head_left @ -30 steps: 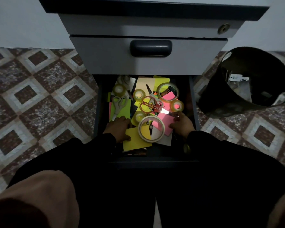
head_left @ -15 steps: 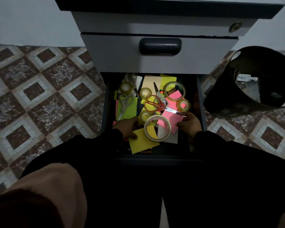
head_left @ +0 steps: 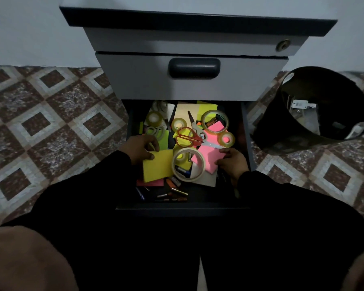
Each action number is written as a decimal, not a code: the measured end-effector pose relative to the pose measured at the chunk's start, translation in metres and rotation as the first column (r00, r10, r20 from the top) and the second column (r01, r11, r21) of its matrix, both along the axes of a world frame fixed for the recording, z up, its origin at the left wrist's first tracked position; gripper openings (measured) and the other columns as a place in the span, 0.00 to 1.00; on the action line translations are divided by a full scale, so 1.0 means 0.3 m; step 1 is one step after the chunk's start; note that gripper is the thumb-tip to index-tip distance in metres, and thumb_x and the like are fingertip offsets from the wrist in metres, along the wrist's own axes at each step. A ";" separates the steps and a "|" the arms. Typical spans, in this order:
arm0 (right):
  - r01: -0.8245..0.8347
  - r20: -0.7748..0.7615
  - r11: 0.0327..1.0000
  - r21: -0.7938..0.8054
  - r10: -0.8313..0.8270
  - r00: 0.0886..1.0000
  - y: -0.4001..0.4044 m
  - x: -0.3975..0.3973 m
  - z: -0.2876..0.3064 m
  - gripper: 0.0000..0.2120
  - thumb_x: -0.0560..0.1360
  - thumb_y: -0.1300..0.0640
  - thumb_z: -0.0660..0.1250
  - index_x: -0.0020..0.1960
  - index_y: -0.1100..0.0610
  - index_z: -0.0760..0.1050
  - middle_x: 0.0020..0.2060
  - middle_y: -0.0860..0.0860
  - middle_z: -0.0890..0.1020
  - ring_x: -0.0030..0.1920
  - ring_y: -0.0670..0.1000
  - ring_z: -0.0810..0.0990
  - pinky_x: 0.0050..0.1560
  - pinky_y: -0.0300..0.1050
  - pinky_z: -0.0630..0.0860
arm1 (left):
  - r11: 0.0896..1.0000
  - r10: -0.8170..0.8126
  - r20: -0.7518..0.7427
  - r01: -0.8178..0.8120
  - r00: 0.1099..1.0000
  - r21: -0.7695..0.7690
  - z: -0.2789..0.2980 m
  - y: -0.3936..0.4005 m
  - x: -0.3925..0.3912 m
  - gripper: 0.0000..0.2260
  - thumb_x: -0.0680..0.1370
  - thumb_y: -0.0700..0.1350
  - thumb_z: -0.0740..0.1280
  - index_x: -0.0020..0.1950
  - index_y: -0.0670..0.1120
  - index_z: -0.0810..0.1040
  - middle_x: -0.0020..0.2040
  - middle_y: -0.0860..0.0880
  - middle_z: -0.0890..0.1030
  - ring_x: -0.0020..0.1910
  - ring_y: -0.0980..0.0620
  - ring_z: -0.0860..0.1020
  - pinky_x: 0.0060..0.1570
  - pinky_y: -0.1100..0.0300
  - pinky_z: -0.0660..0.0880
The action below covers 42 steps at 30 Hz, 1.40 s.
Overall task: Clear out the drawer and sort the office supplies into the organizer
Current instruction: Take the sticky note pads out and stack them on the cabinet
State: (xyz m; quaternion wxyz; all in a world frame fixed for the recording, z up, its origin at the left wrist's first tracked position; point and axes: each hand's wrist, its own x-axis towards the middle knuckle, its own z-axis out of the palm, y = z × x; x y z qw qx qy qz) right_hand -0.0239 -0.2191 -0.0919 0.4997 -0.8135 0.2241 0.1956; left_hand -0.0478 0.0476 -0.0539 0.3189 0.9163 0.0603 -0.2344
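The bottom drawer [head_left: 183, 208] of a grey cabinet stands open, full of supplies. My left hand [head_left: 140, 149] grips the upper left corner of a yellow sticky pad [head_left: 157, 166]. My right hand [head_left: 232, 161] holds the right edge of a pink sticky pad [head_left: 210, 159]. Between them lies a large tape roll [head_left: 188, 164]. Behind it are red-handled scissors [head_left: 188, 137], grey scissors [head_left: 156, 131], several smaller tape rolls [head_left: 215, 120] and more coloured pads. Pens and batteries [head_left: 172, 192] lie at the drawer's front.
A black bin [head_left: 315, 114] stands tilted on the tiled floor to the right of the cabinet, with scraps inside. The closed drawer above [head_left: 193, 76] overhangs the back of the open one. My knees fill the lower corners. No organizer is in view.
The view has drawn closer to the drawer. My left hand has lifted and shifted the yellow pad, uncovering a pink pad and pens beneath. My right hand has stayed at the pink pad.
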 end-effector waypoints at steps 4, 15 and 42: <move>0.042 -0.015 0.998 0.046 -0.042 0.999 0.003 -0.002 0.007 0.17 0.69 0.73 0.67 0.57 0.65 0.74 0.52 0.60 0.77 0.47 0.56 0.76 0.51 0.52 0.75 | 0.985 0.143 0.074 -0.134 0.987 -0.109 0.017 0.039 0.011 0.10 0.72 0.30 0.69 0.50 0.40 0.80 0.56 0.40 0.79 0.59 0.43 0.75 0.50 0.61 0.68; -0.014 0.008 1.000 0.027 0.014 1.000 0.010 0.007 -0.001 0.19 0.71 0.70 0.67 0.61 0.64 0.74 0.55 0.59 0.77 0.49 0.56 0.76 0.52 0.51 0.77 | 0.928 0.301 0.005 -0.292 0.954 -0.232 0.003 -0.004 0.011 0.19 0.73 0.32 0.69 0.64 0.40 0.75 0.52 0.43 0.76 0.51 0.50 0.74 0.45 0.62 0.71; -0.471 0.300 0.753 -0.459 0.630 0.716 -0.020 -0.020 0.448 0.24 0.70 0.72 0.60 0.66 0.61 0.70 0.60 0.59 0.72 0.59 0.59 0.73 0.54 0.41 0.66 | 0.923 0.272 -0.011 -0.264 0.962 -0.280 0.351 -0.031 -0.086 0.27 0.71 0.26 0.67 0.67 0.41 0.67 0.61 0.40 0.70 0.48 0.42 0.75 0.25 0.63 0.76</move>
